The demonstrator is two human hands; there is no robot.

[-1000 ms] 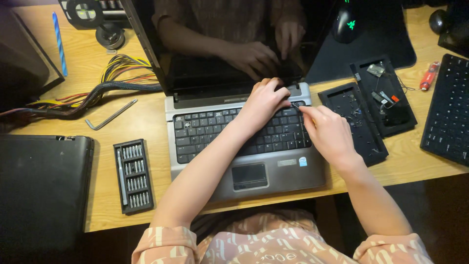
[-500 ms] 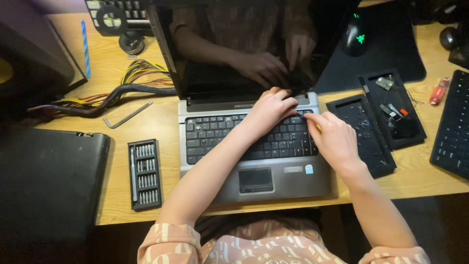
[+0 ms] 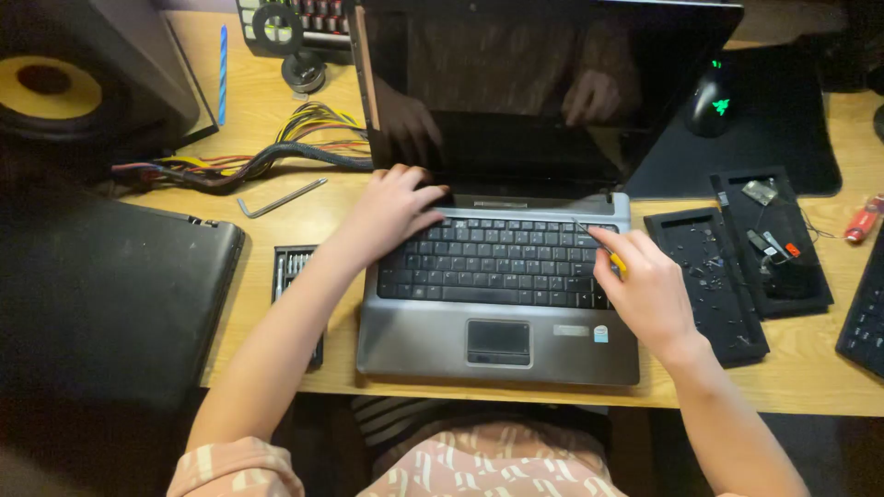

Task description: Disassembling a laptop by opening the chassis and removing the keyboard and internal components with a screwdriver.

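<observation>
On the desk, centre: an open silver laptop with a black keyboard and a dark, switched-off screen that mirrors the person's hands.
Left hand: the left hand rests on the upper left corner of the keyboard, fingers loosely curled and pressed down on the strip above the top key row; it grips nothing.
Right hand: the right hand sits at the keyboard's right edge, fingers pinched around a thin tool with a yellow handle; its tip touches the upper right keys.
Left of laptop: a black screwdriver bit case lies partly under the left forearm; beyond it, a closed black laptop.
Behind left: an L-shaped hex key, a bundle of coloured cables, a blue pen and a speaker with a yellow cone.
Right of laptop: two black trays holding small screws and parts, just beside the laptop's right edge.
Far right: a black mouse with a green light on a dark mat, a red object, and the corner of another keyboard.
</observation>
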